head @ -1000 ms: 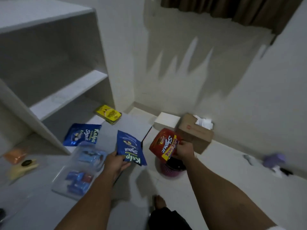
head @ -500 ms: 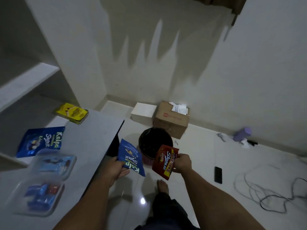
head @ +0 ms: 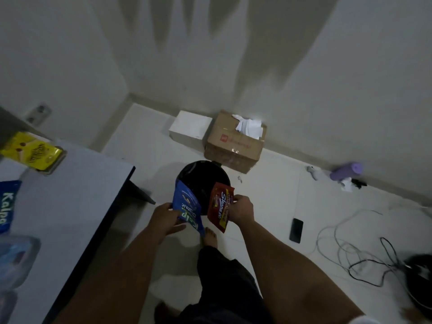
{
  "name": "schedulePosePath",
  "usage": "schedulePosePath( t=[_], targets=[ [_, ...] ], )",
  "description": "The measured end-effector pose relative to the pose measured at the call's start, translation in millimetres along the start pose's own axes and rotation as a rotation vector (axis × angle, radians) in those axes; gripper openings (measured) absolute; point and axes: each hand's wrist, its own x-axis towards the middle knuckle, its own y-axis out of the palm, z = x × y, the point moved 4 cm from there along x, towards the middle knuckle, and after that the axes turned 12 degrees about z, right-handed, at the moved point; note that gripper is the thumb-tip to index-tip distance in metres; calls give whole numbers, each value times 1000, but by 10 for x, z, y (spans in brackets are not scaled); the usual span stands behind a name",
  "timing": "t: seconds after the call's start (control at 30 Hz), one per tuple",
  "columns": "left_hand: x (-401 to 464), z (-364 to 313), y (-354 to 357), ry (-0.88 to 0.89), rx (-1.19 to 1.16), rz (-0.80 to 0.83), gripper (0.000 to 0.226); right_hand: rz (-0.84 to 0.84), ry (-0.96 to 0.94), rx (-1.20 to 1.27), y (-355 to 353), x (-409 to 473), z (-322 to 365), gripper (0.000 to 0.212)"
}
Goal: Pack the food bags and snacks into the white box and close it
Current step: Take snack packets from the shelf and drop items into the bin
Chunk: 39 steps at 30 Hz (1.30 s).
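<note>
1. The left hand point(head: 163, 218) pinches a glossy blue foil snack pouch point(head: 187, 206) by its edge.
2. The right hand point(head: 242, 210) grips a red foil snack pouch point(head: 219, 206), fingers curled round it.
3. Both pouches hang over a round black bin point(head: 203, 176), apparently in transit.
4. The closed white cardboard box point(head: 189, 127) sits against the wall, touching a brown carton point(head: 233, 146), well apart from both hands.
5. A yellow packet point(head: 30, 152) lies on the grey table point(head: 77, 183), unpacked.

Over a dark round bin point(head: 203, 181) on the floor, the left hand point(head: 163, 218) holds a blue snack bag point(head: 187, 204) and the right hand point(head: 242, 210) pinches a red snack bag point(head: 219, 206), while a white box point(head: 190, 128) sits against the wall beside a cardboard box point(head: 235, 143).
</note>
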Motion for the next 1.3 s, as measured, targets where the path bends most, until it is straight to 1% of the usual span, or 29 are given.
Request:
schedulePosePath(
  t=[0.07,0.13,0.27,0.37,0.4,0.5,0.57,0.7,0.73,0.77,0.8,0.93,1.03,1.07,1.1,1.2,1.23,1.3],
  targets=[
    [164,-176,182,-16,3,10,12,28,7,-29,-86,253,101,15],
    [386,-329,336,-25,-4,3,11,51,-5,-82,-166,476,247,18],
    [755,-536,551,-59,-46,13,31,123,-34,-171,-229,815,501,24],
    [901,-628,648,-105,-66,25,57,220,-45,-258,-230,992,619,30],
    [925,-654,657,-113,-68,20,61,247,-47,-289,-234,1017,655,30],
    [948,-670,626,-130,-74,4,62,269,-49,-340,-248,1049,708,29],
    [884,-667,540,-132,-38,-34,61,284,-50,-363,-228,1039,728,31],
    [603,-721,290,-115,-8,-101,56,322,-137,-409,-141,911,953,30],
    [516,-749,213,-103,-4,-120,55,334,-165,-423,-101,861,1042,27],
    [437,-780,124,-83,0,-147,54,340,-197,-450,-52,828,1126,22],
    [344,-814,19,-64,10,-181,53,342,-230,-477,11,800,1212,21],
    [-48,-843,-515,13,23,-322,53,365,-345,-602,383,667,1620,21],
    [-427,-768,-887,73,44,-421,29,406,-397,-581,693,438,1937,20],
    [-538,-714,-1020,91,34,-459,29,412,-426,-580,799,358,2034,23],
    [-638,-658,-1152,107,7,-494,36,423,-451,-590,910,283,2122,28],
    [-863,-438,-1601,124,-87,-539,66,462,-523,-612,1272,64,2362,37],
    [-890,-347,-1774,125,-102,-549,72,470,-541,-616,1383,-15,2436,38],
    [-1022,-222,-2075,137,-109,-588,76,473,-576,-628,1594,-181,2564,36]
  ],
)
